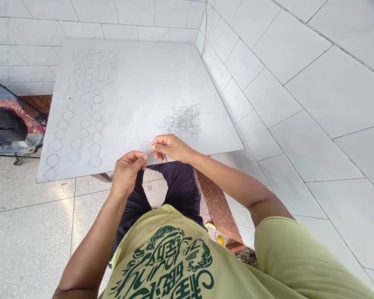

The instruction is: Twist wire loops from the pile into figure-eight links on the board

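Note:
Near the table's front edge, a thin wire loop [145, 142] is held between my two hands. My left hand [127, 168] pinches it with thumb and forefinger. Just to the right, my right hand [168, 147] also pinches the wire, with its fingertips close to the left thumb. Part of the loop hangs below the fingers. Beyond my right hand lies a tangled pile of thin wire pieces [185, 119]. On the left side of the table, wires bent into figure-eight shapes [97, 120] lie in several columns.
The flat grey-white table [143, 91] meets tiled walls [252, 79] at the back and right. A folding chair [15, 120] with dark cloth stands left of it. My legs are under the front edge, over a speckled floor [34, 232].

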Motion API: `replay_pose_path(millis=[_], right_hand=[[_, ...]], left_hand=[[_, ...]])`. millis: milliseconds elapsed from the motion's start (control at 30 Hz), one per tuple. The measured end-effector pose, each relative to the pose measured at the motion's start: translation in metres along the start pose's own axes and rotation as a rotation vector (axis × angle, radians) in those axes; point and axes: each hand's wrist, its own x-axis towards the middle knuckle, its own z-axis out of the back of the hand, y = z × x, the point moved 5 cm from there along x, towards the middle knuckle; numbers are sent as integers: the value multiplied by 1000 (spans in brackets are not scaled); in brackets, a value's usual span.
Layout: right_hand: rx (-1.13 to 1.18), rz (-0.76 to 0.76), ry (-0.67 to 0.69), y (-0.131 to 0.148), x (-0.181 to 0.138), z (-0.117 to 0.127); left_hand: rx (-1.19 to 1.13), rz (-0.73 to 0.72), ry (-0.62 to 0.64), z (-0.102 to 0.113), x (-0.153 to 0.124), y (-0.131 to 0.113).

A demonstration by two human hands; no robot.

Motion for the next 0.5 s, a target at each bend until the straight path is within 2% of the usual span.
replay_pose_path(millis=[167,300,500], right_hand=[[-48,7,-19,-2,4,3],[-73,-10,-70,-1,10,11],[-92,-13,-116,10,28,23]], left_hand=[[35,-48,-39,-1,3,7],[52,-31,-73,1,5,8],[198,-117,-200,19,1,3]])
